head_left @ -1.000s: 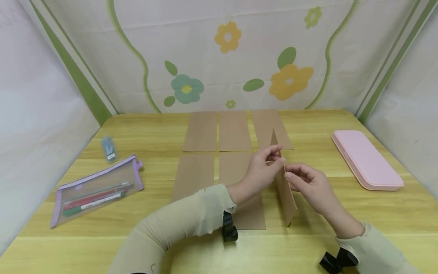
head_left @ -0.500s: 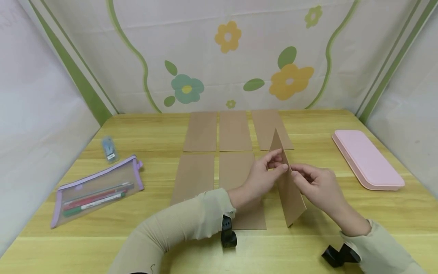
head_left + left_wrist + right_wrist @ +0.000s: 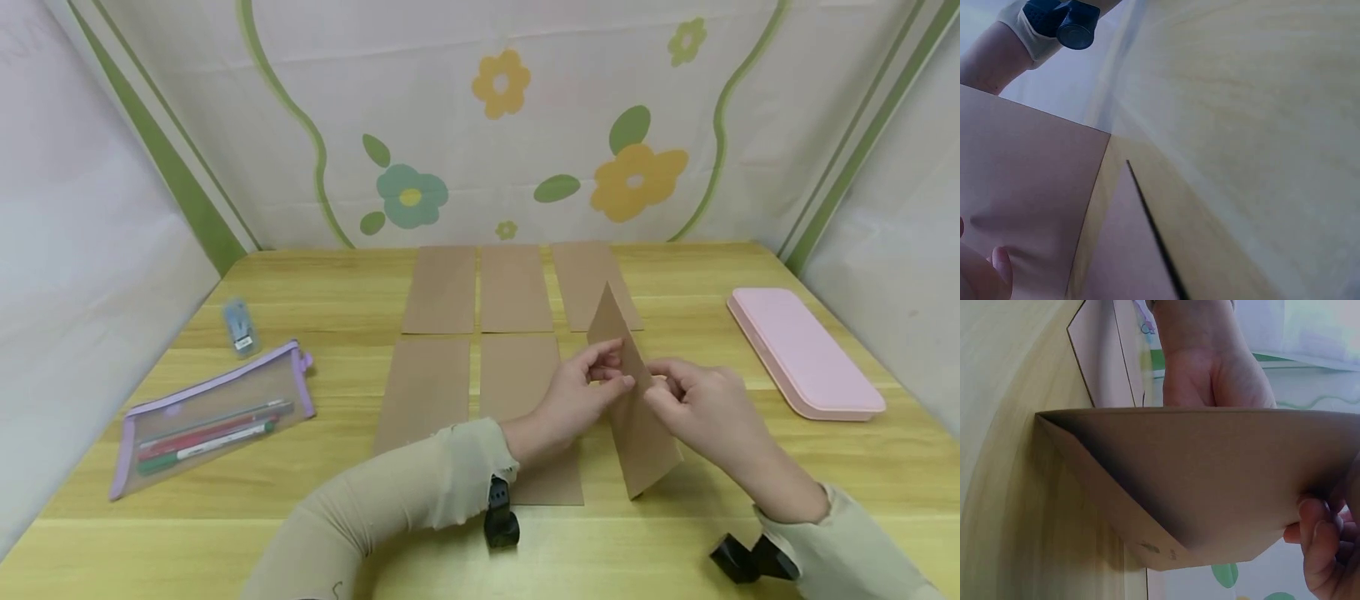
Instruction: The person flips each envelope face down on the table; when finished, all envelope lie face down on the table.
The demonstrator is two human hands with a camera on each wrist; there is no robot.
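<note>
A thin brown kraft notebook (image 3: 637, 425) stands tilted on edge at the right end of the front row. From its left, my left hand (image 3: 566, 404) touches its face with the tips of thumb and forefinger. On the other side my right hand (image 3: 705, 412) pinches its raised edge between thumb and bent fingers. The right wrist view shows a broad panel (image 3: 1210, 462) with a bent lower part bearing small dark print; my right fingers (image 3: 1319, 540) lie against it. In the left wrist view the face (image 3: 1022, 162) fills the left side.
Several matching brown notebooks (image 3: 438, 287) lie flat in two rows on the wooden table (image 3: 337, 533). At left are a mesh pencil pouch (image 3: 210, 383) with pens inside and a small light-blue item (image 3: 240, 327). A pink case (image 3: 806, 350) lies at right.
The upright notebook has swung so more of its left face shows, its lower corner shifting right. My right hand has moved slightly right and the left fingertips slid a little down its face.
</note>
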